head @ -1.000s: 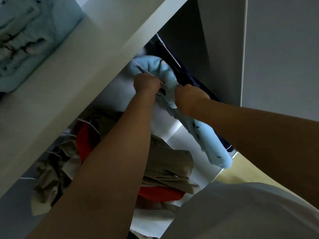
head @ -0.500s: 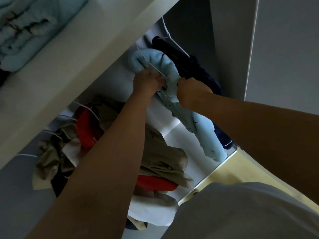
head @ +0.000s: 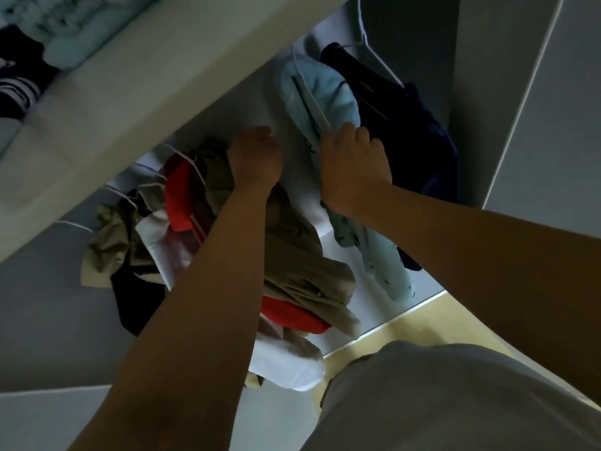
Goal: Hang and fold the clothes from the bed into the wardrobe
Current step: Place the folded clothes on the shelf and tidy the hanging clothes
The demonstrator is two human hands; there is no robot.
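Left hand (head: 255, 157) off the blue cloth now, shifted left onto the crumpled khaki garment (head: 302, 265), grip unclear, right hand (head: 353, 170) still clutching the soft light blue garment (head: 325, 92), hanging far right against the navy garment (head: 406, 131), open white gap between bunches.

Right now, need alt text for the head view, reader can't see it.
A person reaches both bare arms into a dim wardrobe: the right grip holds a light blue garment on a hanger, the left grip rests against a khaki garment among crowded hanging clothes. A navy garment hangs beside the blue one, under a shelf of folded clothes.
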